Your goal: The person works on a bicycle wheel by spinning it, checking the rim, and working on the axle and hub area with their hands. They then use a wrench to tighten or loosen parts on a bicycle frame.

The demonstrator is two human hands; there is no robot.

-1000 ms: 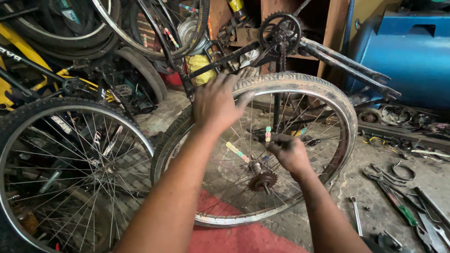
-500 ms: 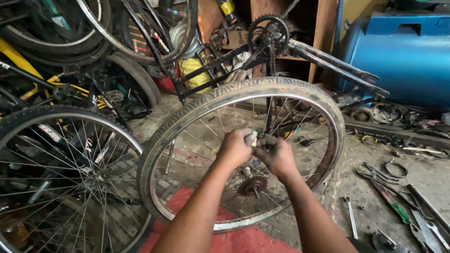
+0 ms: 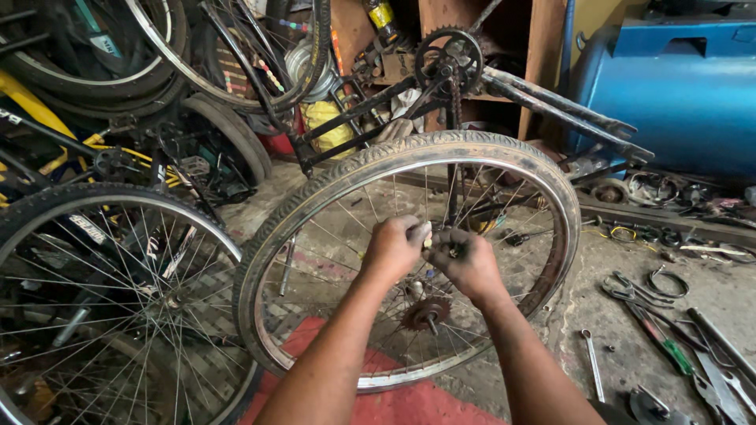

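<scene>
**Both hands now meet at the spokes**

Cluttered bike workshop, concrete floor strewn with tools [image 3: 669, 346] at right. A second ago the left hand [image 3: 394, 248] lay spread on the tyre of the wheel [image 3: 504, 157]; it has dropped to join the right hand [image 3: 468, 260] above the hub [image 3: 425, 313]. Both are clenched, pinching something small among the spokes; what, I cannot tell.
</scene>
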